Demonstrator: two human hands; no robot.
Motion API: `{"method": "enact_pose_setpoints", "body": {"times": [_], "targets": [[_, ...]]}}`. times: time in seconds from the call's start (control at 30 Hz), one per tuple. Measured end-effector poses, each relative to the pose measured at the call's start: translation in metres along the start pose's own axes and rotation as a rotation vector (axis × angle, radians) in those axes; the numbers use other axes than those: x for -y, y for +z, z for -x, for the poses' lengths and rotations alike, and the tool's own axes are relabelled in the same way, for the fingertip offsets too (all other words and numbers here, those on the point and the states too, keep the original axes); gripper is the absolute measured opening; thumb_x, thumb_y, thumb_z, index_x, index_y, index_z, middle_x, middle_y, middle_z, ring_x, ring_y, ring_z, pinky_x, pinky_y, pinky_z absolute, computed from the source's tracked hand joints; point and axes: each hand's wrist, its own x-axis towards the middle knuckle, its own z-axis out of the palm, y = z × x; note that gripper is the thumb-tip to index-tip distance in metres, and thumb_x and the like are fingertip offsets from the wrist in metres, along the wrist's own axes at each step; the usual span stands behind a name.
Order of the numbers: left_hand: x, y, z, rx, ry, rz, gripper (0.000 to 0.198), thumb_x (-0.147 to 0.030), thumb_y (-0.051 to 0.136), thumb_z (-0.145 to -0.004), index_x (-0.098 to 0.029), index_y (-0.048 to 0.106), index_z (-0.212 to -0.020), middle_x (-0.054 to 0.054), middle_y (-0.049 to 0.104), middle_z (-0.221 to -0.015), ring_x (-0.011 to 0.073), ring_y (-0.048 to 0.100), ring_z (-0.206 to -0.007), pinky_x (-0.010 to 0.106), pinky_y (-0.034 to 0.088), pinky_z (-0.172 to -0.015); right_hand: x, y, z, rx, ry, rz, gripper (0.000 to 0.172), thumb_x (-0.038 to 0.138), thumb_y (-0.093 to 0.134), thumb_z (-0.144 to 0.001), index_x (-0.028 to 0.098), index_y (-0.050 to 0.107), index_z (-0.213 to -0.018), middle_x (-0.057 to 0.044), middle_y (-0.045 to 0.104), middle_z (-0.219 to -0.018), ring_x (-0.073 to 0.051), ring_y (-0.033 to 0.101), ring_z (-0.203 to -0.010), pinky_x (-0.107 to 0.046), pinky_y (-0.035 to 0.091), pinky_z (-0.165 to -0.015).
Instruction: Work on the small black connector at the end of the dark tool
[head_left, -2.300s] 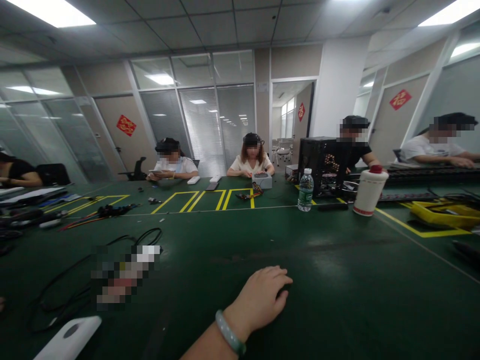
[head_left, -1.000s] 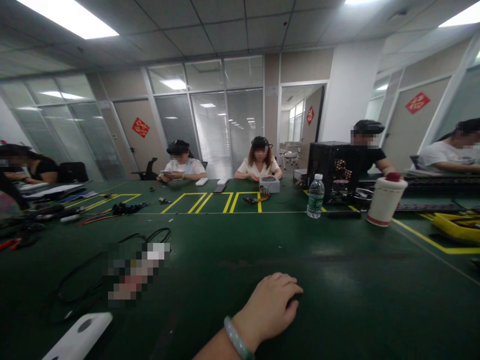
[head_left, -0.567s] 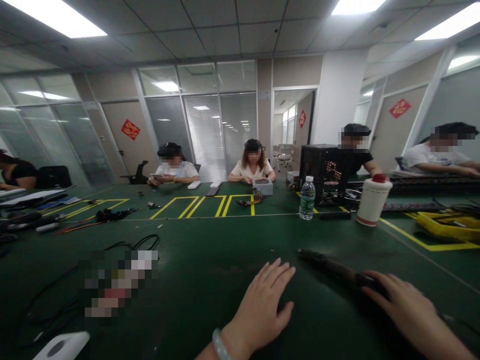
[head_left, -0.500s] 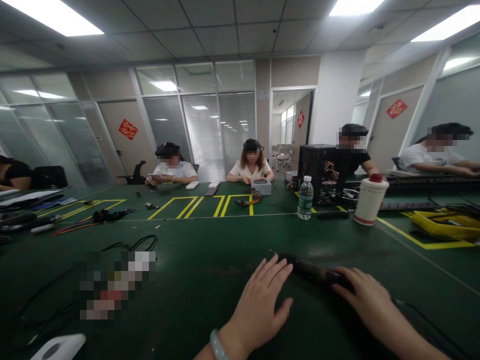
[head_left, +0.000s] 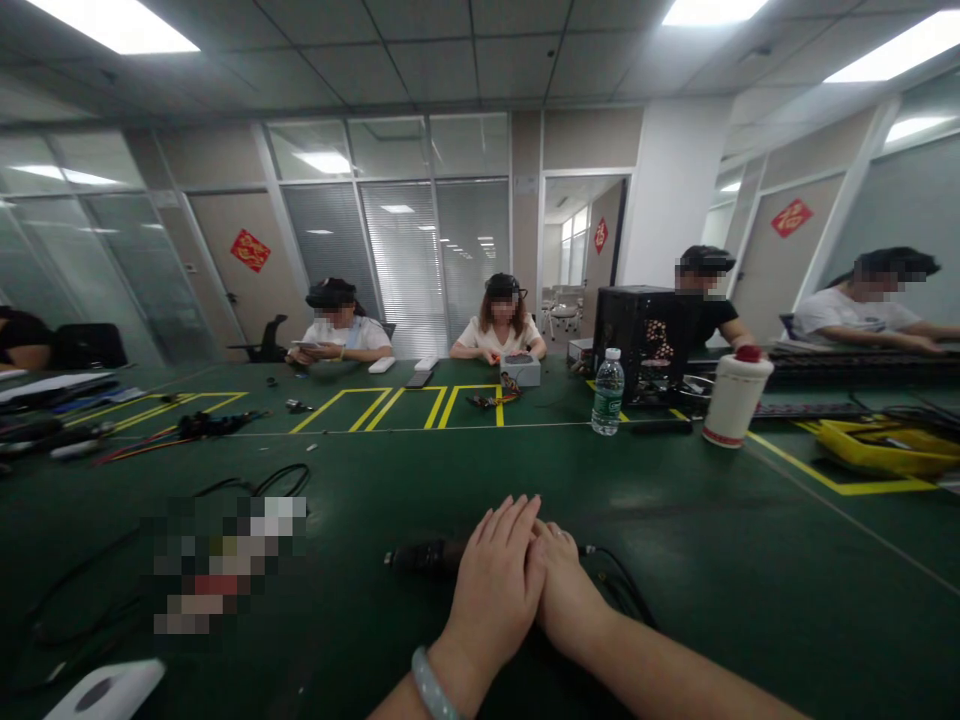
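A dark corded electric screwdriver (head_left: 424,558) lies across the green table with its tip to the left and its black cord running off to the right. My left hand (head_left: 499,575) rests over its middle, fingers stretched and side by side, hiding much of the body. Close against it, my right hand (head_left: 568,585) curls round the cord end. The left fingers partly cover the right ones, so the exact right grip is hidden. A pale bangle (head_left: 431,685) circles my left wrist.
A water bottle (head_left: 607,392), a white bottle with red cap (head_left: 735,398), a black computer case (head_left: 637,345) and a yellow tray (head_left: 877,450) stand beyond, right. Cables (head_left: 214,424) and a blurred-out object (head_left: 240,560) lie left. A white object (head_left: 112,690) sits near front left. Several people sit opposite.
My right hand has moved left, bringing the screwdriver along until its tip sticks out left of my left hand. Both hands now meet; they were apart before.
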Motion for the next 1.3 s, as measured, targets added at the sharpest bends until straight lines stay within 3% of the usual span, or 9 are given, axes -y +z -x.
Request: {"method": "enact_pose_setpoints", "body": {"times": [0.1,0.17,0.27,0.33,0.57,0.7,0.83,1.03,1.3], "targets": [[0.002,0.000,0.001,0.020,0.009,0.023,0.044,-0.028,0.033,-0.102,-0.022,0.036,-0.145,0.005,0.043,-0.146,0.0227,0.038,-0.134,0.045,0.032,-0.112,-0.005,-0.023,0.011,0.021,-0.109,0.001,0.056,0.013,0.049,-0.086,0.013,0.045,-0.142,-0.015,0.044,-0.143,-0.030,0.040,-0.129,-0.042,0.029,-0.110],[0.003,0.002,0.002,0.061,0.037,0.038,0.047,-0.033,0.039,-0.100,-0.024,0.034,-0.146,0.005,0.042,-0.147,0.0239,0.039,-0.134,0.045,0.034,-0.110,-0.016,-0.044,0.025,-0.002,-0.067,0.038,0.057,0.015,0.057,-0.081,0.013,0.050,-0.137,-0.015,0.047,-0.139,-0.031,0.042,-0.126,-0.042,0.030,-0.108],[0.003,0.006,0.003,0.146,0.067,0.057,0.057,-0.040,0.057,-0.092,-0.028,0.037,-0.144,0.004,0.045,-0.144,0.0255,0.042,-0.131,0.044,0.035,-0.109,-0.039,-0.070,0.048,0.069,0.086,0.115,0.023,0.023,0.064,-0.082,0.019,0.070,-0.103,-0.011,0.063,-0.107,-0.031,0.056,-0.102,-0.044,0.041,-0.094],[0.003,0.008,0.003,0.183,0.060,0.058,0.055,-0.040,0.063,-0.089,-0.031,0.043,-0.140,0.002,0.050,-0.139,0.0253,0.047,-0.126,0.043,0.036,-0.106,-0.054,-0.077,0.060,0.157,0.153,0.121,0.011,0.024,0.069,-0.079,0.020,0.071,-0.089,-0.008,0.065,-0.095,-0.029,0.059,-0.091,-0.040,0.044,-0.082],[-0.003,0.004,0.004,0.206,-0.002,0.030,0.043,-0.033,0.062,-0.089,-0.029,0.051,-0.130,0.002,0.060,-0.119,0.0236,0.055,-0.107,0.039,0.041,-0.094,-0.075,-0.069,0.068,0.218,0.201,-0.021,0.003,0.022,0.068,-0.078,0.021,0.066,-0.080,-0.003,0.065,-0.085,-0.022,0.061,-0.077,-0.027,0.040,-0.062],[-0.004,0.001,0.003,0.188,-0.063,0.022,0.038,-0.030,0.062,-0.086,-0.028,0.055,-0.123,0.002,0.061,-0.112,0.0238,0.055,-0.102,0.040,0.042,-0.090,-0.075,-0.066,0.061,0.197,0.226,-0.041,0.025,0.011,0.065,-0.074,0.022,0.063,-0.097,-0.001,0.066,-0.082,-0.020,0.063,-0.075,-0.024,0.038,-0.057],[-0.004,-0.001,0.001,0.196,-0.092,0.007,0.034,-0.029,0.061,-0.083,-0.026,0.057,-0.117,0.003,0.061,-0.107,0.0244,0.056,-0.099,0.039,0.042,-0.088,-0.074,-0.055,0.055,0.275,0.227,-0.213,0.028,0.007,0.060,-0.074,0.021,0.063,-0.098,0.000,0.068,-0.078,-0.018,0.064,-0.067,-0.022,0.038,-0.052],[-0.003,-0.003,-0.002,0.222,-0.144,-0.062,0.030,-0.028,0.059,-0.082,-0.024,0.058,-0.112,0.004,0.060,-0.106,0.0254,0.056,-0.098,0.039,0.042,-0.086,-0.065,-0.049,0.036,0.255,0.240,-0.597,0.024,0.014,0.055,-0.085,0.016,0.064,-0.107,-0.004,0.070,-0.094,-0.017,0.066,-0.083,-0.022,0.047,-0.066],[0.001,0.000,-0.001,0.202,-0.070,-0.019,0.029,-0.018,0.060,-0.081,-0.024,0.056,-0.109,0.002,0.059,-0.106,0.0222,0.055,-0.099,0.035,0.042,-0.088,-0.069,-0.030,0.025,0.210,0.168,-0.666,0.010,0.022,0.058,-0.088,0.016,0.064,-0.093,-0.001,0.068,-0.087,-0.016,0.063,-0.076,-0.021,0.045,-0.065]]}}
